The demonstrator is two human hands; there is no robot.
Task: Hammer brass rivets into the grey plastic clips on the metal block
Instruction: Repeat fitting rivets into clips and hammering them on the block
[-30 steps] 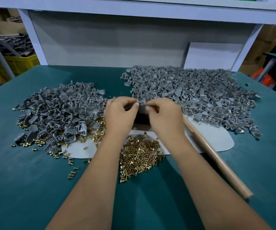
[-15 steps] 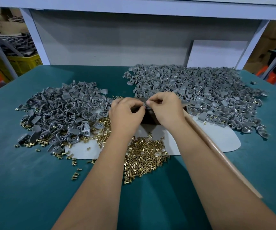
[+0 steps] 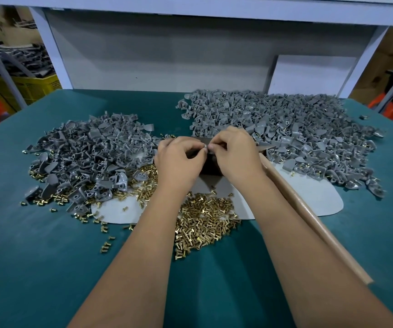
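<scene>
My left hand [image 3: 178,162] and my right hand [image 3: 235,157] meet fingertip to fingertip over a dark metal block [image 3: 210,168] at the table's middle. Between them they pinch a small grey plastic clip [image 3: 206,147]; which hand holds a rivet I cannot tell. Most of the block is hidden by my hands. A heap of brass rivets [image 3: 205,223] lies just in front of the block. A hammer with a long wooden handle [image 3: 309,214] lies to the right, its head hidden behind my right hand.
A pile of grey clips [image 3: 89,155] mixed with rivets lies on the left, and a larger one [image 3: 280,129] at the back right. A pale mat [image 3: 309,195] lies on the green table [image 3: 36,268]. A white frame post [image 3: 51,48] stands behind.
Both hands have stayed together over the block, with small finger movements on the clip. The camera view has shifted slightly.
</scene>
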